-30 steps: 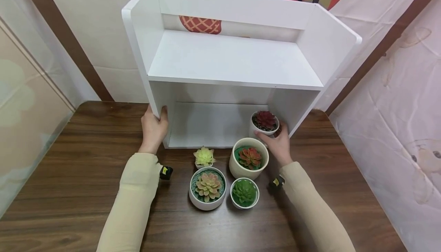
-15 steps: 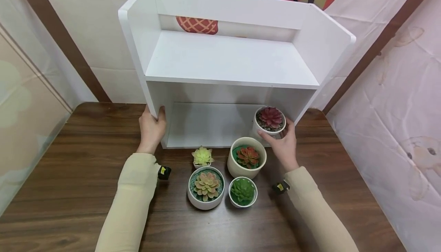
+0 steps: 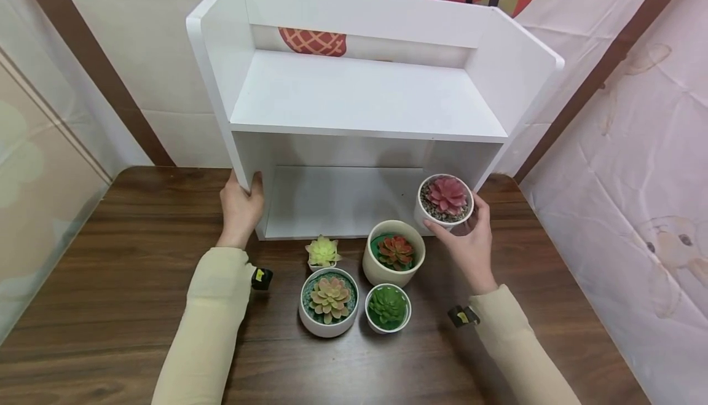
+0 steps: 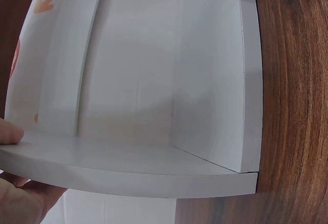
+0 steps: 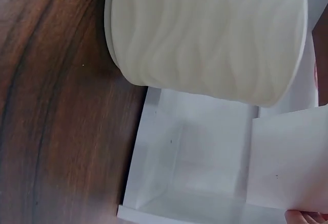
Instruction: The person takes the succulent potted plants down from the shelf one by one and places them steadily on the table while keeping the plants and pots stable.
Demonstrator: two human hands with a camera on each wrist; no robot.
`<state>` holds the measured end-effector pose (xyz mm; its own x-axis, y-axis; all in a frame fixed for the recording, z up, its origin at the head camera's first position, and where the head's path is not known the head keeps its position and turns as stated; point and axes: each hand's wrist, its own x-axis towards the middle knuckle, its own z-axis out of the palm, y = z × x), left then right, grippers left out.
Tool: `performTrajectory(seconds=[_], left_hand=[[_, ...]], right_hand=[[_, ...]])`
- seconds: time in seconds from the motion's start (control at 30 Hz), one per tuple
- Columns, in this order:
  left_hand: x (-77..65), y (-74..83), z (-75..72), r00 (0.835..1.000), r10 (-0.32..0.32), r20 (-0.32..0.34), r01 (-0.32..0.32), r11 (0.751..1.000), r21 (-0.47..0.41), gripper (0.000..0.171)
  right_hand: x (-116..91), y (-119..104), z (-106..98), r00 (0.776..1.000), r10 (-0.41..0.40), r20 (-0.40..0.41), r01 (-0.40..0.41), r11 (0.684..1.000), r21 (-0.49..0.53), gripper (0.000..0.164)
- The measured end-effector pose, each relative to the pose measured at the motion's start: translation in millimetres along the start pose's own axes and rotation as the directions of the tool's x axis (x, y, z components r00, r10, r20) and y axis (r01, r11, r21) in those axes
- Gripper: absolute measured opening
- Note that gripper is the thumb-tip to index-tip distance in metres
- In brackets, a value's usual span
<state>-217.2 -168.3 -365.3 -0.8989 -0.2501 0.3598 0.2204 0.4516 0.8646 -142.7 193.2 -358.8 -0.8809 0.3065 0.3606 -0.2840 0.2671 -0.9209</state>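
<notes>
In the head view my right hand [image 3: 472, 245] grips a white pot [image 3: 424, 216] with a pinkish-red succulent [image 3: 447, 196], thumb at its near side. The pot is held at the front of the lower shelf's right end, tilted towards me. My right fingertips [image 5: 303, 217] show at a corner of the right wrist view, against the white pot's wall [image 5: 287, 157]. My left hand [image 3: 241, 211] holds the left side panel of the white shelf unit [image 3: 365, 91]. Part of that hand [image 4: 23, 201] shows around the panel's edge in the left wrist view.
In front of the shelf on the wooden table [image 3: 121, 282] stand a cream pot [image 3: 381, 270] with a red succulent, a small yellow-green succulent [image 3: 322, 250], a wide low pot [image 3: 326, 329] and a green succulent [image 3: 386, 305]. A printed cloth [image 3: 182, 73] hangs behind.
My right hand has drawn the red succulent's pot out from the lower shelf, towards me and to the right. My left hand keeps its hold on the panel. The whole view has shifted slightly.
</notes>
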Motion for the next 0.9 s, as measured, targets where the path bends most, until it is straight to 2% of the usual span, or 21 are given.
performTrajectory(seconds=[0.13,0.43,0.73,0.9], left_hand=[[-0.2,-0.4,0.0,1.000,0.004,0.000,-0.004,1.000,-0.003,0.038],[-0.9,-0.4,0.4,1.000,0.010,0.002,-0.010,1.000,-0.005,0.038],[0.1,0.7,0.2,1.000,0.021,-0.013,-0.021,1.000,-0.012,0.037],[0.5,0.5,1.4,1.000,0.021,-0.012,-0.021,1.000,-0.014,0.037]], right_hand=[[-11,-18,-6,1.000,-0.008,-0.003,0.008,0.998,-0.059,0.085],[-29,4,-30,0.999,0.044,-0.016,-0.046,0.990,-0.134,0.088],[-53,7,-44,0.989,0.144,-0.022,-0.145,0.979,-0.144,0.085],[-63,7,-48,0.976,0.216,-0.024,-0.217,0.963,-0.159,0.085]])
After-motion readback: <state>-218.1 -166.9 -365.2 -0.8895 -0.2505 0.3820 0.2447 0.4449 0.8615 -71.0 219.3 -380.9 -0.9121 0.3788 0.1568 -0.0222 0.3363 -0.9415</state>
